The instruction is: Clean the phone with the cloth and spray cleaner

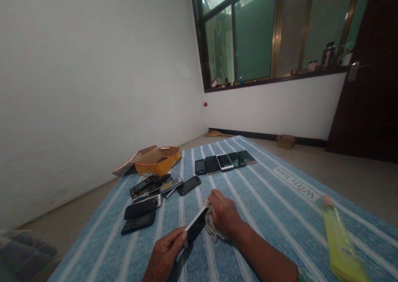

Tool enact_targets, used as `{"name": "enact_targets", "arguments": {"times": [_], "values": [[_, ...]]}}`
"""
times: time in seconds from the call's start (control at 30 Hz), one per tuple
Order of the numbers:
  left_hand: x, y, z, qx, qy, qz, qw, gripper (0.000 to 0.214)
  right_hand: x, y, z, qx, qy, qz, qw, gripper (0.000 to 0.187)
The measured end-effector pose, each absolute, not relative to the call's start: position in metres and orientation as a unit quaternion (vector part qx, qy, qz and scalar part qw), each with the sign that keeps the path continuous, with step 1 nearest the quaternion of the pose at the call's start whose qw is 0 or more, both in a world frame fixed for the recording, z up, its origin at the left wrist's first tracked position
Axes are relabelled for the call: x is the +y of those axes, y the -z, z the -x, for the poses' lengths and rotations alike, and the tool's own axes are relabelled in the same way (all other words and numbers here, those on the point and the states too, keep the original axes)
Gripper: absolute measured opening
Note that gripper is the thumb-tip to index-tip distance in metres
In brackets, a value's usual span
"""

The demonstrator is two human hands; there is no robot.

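Quick look at the setup: everything's laid out on a blue-and-white striped mat on the floor, no bench in sight. The person's hands are together on one phone. The left hand pinches a slim smartphone by its long edge, holding it tilted up off the mat, and the right hand bunches a crumpled pale cloth against the phone's upper end.

Just left of the hands sits a loose cluster of older handsets, including a silver keypad phone, a black keypad phone and a black smartphone. Farther up the mat, five smartphones lie side by side in a tidy row. An open orange cardboard box sits by the mat's far left edge.

Over on the right, a long yellow-green package lies on the mat (pretty blurred, so no telling what it actually is), with a "With love" label on the mat beyond it. Past that, a small cardboard box sits on the floor below the window, and a steel thermos stands on the sill.
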State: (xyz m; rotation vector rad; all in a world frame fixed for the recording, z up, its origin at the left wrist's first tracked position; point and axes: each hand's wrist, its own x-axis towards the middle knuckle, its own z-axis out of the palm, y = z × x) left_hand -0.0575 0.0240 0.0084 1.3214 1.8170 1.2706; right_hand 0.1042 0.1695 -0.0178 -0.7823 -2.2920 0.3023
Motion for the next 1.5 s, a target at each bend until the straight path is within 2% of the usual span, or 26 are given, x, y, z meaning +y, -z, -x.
{"name": "enact_targets", "arguments": {"times": [0.13,0.43,0.73,1.03,1.3,1.5], "values": [[0.025,-0.008,0.058,0.677,-0.476,-0.491,0.274,0.05,0.163,0.016,-0.102,-0.888,-0.115,0.287,0.342,0.031],[0.027,-0.009,0.056,0.674,-0.496,-0.473,0.276,0.044,0.138,0.019,-0.088,-0.925,-0.085,0.132,0.345,0.02],[0.024,-0.008,0.057,0.674,-0.477,-0.494,0.271,0.048,0.171,0.02,-0.103,-0.888,-0.09,0.271,0.36,0.027],[0.028,-0.002,0.06,0.67,-0.489,-0.485,0.276,0.048,0.144,0.023,-0.089,-0.921,-0.075,0.156,0.35,0.023],[0.024,-0.006,0.058,0.674,-0.466,-0.503,0.275,0.049,0.176,0.025,-0.103,-0.879,-0.094,0.27,0.381,0.03],[0.025,-0.008,0.056,0.67,-0.472,-0.502,0.276,0.047,0.168,0.027,-0.099,-0.881,-0.082,0.248,0.394,0.03]]}}
